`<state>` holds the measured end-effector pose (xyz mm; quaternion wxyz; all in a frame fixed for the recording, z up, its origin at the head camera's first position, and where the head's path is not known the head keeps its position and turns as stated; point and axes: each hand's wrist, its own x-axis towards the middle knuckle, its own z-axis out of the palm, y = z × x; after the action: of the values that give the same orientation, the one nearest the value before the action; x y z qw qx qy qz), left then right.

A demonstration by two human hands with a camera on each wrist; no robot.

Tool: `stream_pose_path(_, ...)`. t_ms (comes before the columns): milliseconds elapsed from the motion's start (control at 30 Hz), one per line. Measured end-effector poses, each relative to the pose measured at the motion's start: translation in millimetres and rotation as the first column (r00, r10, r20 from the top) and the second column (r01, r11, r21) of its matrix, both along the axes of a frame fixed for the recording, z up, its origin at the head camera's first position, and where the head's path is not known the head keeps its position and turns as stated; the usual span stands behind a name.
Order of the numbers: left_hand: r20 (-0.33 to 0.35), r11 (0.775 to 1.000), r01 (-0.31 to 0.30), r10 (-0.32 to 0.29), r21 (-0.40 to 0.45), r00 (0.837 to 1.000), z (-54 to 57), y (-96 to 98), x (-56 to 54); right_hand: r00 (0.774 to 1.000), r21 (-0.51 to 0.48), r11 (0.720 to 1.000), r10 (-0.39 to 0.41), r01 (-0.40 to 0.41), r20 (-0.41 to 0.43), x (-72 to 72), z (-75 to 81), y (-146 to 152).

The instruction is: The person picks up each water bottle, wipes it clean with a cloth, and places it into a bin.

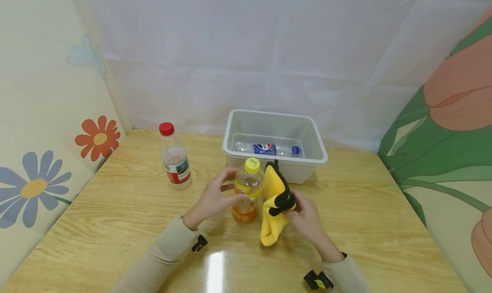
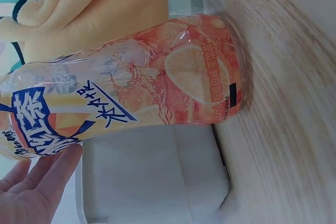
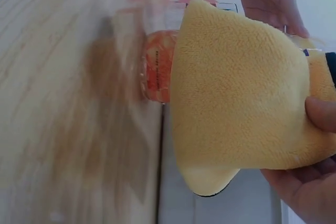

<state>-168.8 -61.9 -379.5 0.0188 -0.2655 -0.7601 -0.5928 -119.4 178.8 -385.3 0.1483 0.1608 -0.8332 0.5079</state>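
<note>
A clear drink bottle with a yellow cap and an orange fruit label (image 1: 244, 212) is upright in front of the bin. My left hand (image 1: 216, 197) holds it from the left, thumb on the near side and fingers behind. In the left wrist view those fingers (image 2: 60, 169) lie against the label (image 2: 173, 72). My right hand (image 1: 307, 220) grips a folded yellow cloth with black edging (image 1: 272, 229), which hangs just right of the bottle. The right wrist view has the thumb (image 3: 321, 114) on top of the cloth (image 3: 236, 87), which hides part of the bottle.
Behind the hands stands a light grey plastic bin (image 1: 274, 158), with a blue-labelled, blue-capped bottle (image 1: 265, 149) lying inside. A red-capped clear bottle (image 1: 177, 165) stands on the wooden table (image 1: 115, 212) to the left. White sheeting (image 1: 246, 49) hangs at the back.
</note>
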Motion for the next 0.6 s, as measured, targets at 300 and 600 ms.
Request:
stream_pose_path(300,-0.08,0.999,0.046,-0.044,0.027,0.996,-7.9,-4.4,-7.6,0.985,-0.062,0.997,0.04,-0.051,-0.166,-1.5,8.0,5.1)
stream_pose_path(600,-0.086,0.997,0.048,-0.043,0.067,0.995,-8.8,-5.2,-8.0,0.972,-0.064,0.996,0.039,-0.055,-0.23,-4.0,12.8,6.1)
